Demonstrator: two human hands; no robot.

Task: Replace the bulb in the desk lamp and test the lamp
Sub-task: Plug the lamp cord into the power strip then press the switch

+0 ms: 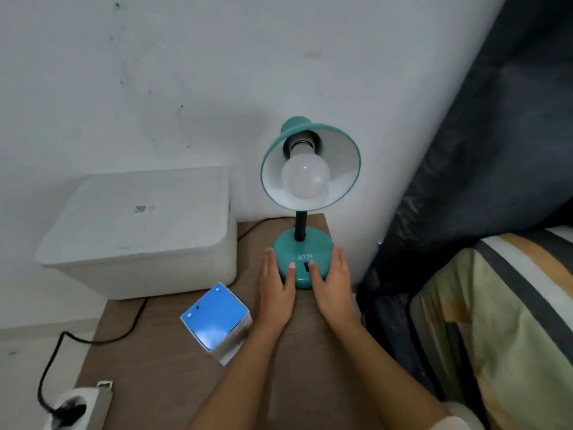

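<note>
Looks well along: bulb seated in the socket, dark for now, plug in the strip down at 7 o'clock. Cannot tell old bulb from new, though. Leaves the test, judging by the unlit glass. Flanking the lamp base: left hand at 9 o'clock, right hand at 3, fingers straight and flat, clutching nothing, thumbs resting by the switch. Stands at the table's 1 o'clock corner, stem upright. Aims the shade toward 6 o'clock, bulb axis 12-to-6, dome nearest.
</note>
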